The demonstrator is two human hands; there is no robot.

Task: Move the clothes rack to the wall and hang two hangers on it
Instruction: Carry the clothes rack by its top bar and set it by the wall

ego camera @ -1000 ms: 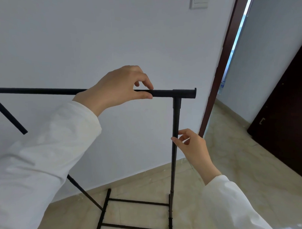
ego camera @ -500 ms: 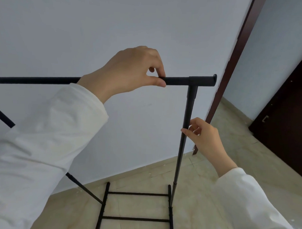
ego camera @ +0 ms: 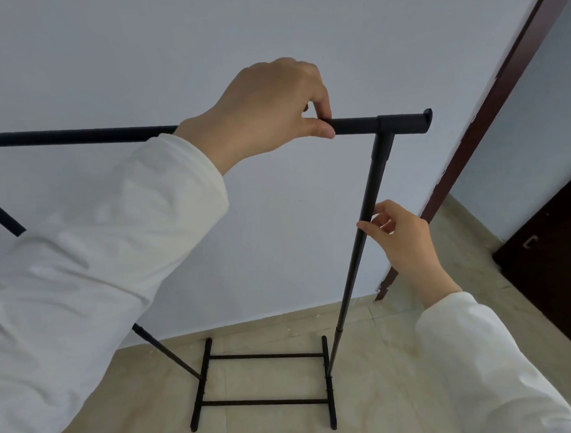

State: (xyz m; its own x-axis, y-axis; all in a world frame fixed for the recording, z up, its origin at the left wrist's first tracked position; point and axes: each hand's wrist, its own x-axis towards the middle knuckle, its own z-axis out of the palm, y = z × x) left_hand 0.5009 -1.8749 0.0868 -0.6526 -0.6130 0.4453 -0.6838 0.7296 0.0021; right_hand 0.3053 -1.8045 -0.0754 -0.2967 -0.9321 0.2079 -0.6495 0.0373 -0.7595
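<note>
A black metal clothes rack stands on the tiled floor close to the pale wall. Its top bar runs from the left edge to a T-joint at the upper right. My left hand is closed over the top bar just left of that joint. My right hand pinches the right upright post about halfway down, thumb and fingers around it. The rack's base, two feet joined by two cross rods, rests on the floor below. A diagonal brace shows at the left. No hangers are in view.
A dark brown door frame rises to the right of the rack, with an opening beyond it. A dark door stands at the far right. Beige floor tiles spread around the rack's base.
The rack's top bar end and post have shifted right and up in view, nearer the door frame. Both hands keep the same grips on the bar and post.
</note>
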